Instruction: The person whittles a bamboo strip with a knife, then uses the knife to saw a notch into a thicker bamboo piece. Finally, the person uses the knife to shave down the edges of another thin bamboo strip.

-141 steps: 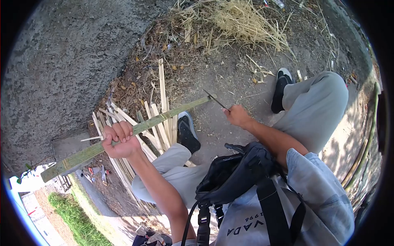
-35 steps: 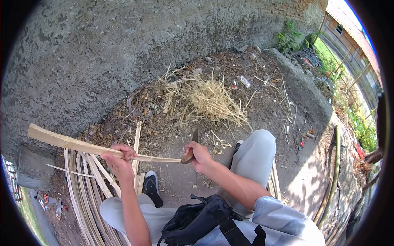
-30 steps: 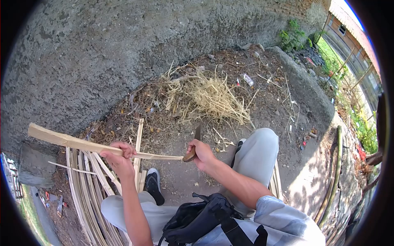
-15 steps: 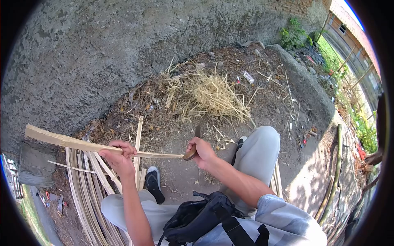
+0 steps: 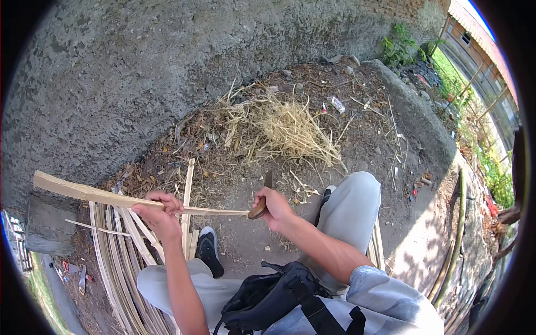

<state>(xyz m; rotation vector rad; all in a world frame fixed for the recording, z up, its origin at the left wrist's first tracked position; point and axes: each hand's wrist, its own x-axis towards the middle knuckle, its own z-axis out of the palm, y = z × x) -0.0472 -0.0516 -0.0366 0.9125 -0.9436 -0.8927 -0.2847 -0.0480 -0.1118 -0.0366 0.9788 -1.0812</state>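
Observation:
My left hand (image 5: 160, 219) is closed around a long pale bamboo strip (image 5: 89, 193), held roughly level. The strip's wide end sticks out to the left, and its thin end runs right as far as my other hand. A knife (image 5: 269, 178) is in the closed grip of my right hand (image 5: 277, 209), its dark blade pointing away from me and its brown wooden handle toward me. The thin end of the strip meets the knife near the handle; the exact contact is hidden by my fingers.
Several long bamboo strips (image 5: 114, 268) lie on the ground at my left. A heap of pale shavings (image 5: 287, 131) sits ahead, before a rough grey wall (image 5: 139, 72). My knees and a black bag (image 5: 273, 304) are close below. Bamboo poles (image 5: 459, 223) lie at the right.
My left hand and the bamboo strip have shifted very slightly to the left. My right hand and the knife stay almost in the same place.

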